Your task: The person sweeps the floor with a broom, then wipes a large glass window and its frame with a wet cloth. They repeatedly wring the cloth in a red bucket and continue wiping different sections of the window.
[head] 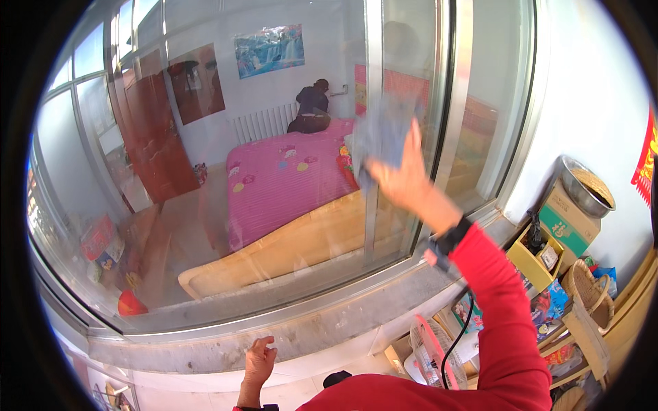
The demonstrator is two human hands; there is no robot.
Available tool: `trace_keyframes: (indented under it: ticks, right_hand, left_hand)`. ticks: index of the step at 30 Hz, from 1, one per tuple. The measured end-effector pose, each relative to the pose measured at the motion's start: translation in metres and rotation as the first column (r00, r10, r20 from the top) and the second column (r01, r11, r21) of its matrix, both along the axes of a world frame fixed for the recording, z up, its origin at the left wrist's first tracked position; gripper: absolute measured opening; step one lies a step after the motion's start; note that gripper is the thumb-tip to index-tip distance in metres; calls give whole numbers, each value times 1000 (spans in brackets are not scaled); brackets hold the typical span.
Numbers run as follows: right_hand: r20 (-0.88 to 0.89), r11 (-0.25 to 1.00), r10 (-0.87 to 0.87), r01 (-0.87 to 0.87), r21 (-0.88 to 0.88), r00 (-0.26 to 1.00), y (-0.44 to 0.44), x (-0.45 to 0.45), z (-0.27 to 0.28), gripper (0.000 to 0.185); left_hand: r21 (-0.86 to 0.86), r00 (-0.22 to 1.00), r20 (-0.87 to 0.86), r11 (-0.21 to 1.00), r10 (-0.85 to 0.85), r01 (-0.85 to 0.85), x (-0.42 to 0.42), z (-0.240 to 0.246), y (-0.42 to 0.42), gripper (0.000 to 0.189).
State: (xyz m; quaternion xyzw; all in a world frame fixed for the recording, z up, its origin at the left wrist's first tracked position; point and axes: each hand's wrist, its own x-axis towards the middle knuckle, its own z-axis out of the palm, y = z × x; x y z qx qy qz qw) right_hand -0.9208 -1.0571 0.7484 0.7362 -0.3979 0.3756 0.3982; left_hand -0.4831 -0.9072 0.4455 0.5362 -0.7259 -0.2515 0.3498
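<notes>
My right hand (pixel 403 177) presses a blurred blue-grey cloth (pixel 383 136) to the glass pane (pixel 288 169) of an aluminium-framed sliding window, close to the upright metal frame bar (pixel 374 77). A dark band circles that wrist, below a red sleeve. Down by the grey window sill (pixel 195 347), my left hand (pixel 259 359) hangs with loosely bent fingers and nothing in it. Something small, dark and pink (pixel 437 257) is partly hidden by my right forearm near the sill.
Through the glass a person (pixel 312 105) sits on a bed with a pink cover (pixel 293 174). Below right of the sill stand a pink-rimmed fan (pixel 434 349), a yellow box (pixel 534 259), a wicker basket (pixel 588 295) and a metal bowl (pixel 588 187) on a carton (pixel 568 218).
</notes>
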Motion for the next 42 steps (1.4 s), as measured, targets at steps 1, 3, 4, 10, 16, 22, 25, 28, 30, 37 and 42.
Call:
trace_keyframes:
  ticks: [1, 3, 4, 10, 16, 22, 25, 28, 30, 37, 42]
  right_hand:
    - [41, 996, 43, -40, -74, 998, -9, 1, 36, 49]
    - [-250, 922, -135, 29, -386, 959, -24, -4, 118, 35]
    - [-310, 861, -325, 143, -489, 893, -29, -4, 156, 31]
    - [29, 785, -166, 149, -601, 986, -37, 48, 279, 29]
    - [-107, 725, -351, 198, -660, 930, -35, 86, 194, 32]
    - [-79, 891, 280, -289, -350, 957, -11, 146, 84, 34]
    - [32, 882, 460, -452, -134, 887, 1, 171, 24, 40]
    - [-48, 947, 296, -286, 150, 954, 13, 185, -44, 43]
    - [-188, 946, 251, -199, 257, 950, 17, 194, -92, 39]
    - [-488, 886, 437, -267, 380, 756, 24, 197, -181, 34]
    - [-551, 915, 396, -262, 308, 734, 17, 211, -85, 24]
  left_hand:
    - [5, 1000, -12, 1000, 22, -22, 2, -1, 1, 28]
    - [-25, 999, 1, 999, 48, -48, 5, -2, 3, 28]
    - [-25, 998, -4, 998, 55, -55, 7, -2, 5, 28]
    - [-5, 992, -6, 992, 124, -124, 17, 6, 17, 27]
    - [58, 989, -11, 987, 148, -147, 29, 16, 24, 28]
    - [37, 993, -28, 993, 117, -116, 34, 29, 21, 28]
    - [35, 993, -50, 994, 109, -108, 40, 29, 25, 28]
    - [13, 993, -41, 994, 112, -112, 51, 24, 34, 28]
    - [31, 992, -35, 992, 124, -123, 60, 19, 42, 29]
    - [70, 977, -107, 981, 185, -179, 89, 0, 67, 30]
    - [23, 969, -89, 974, 229, -227, 102, -5, 69, 28]
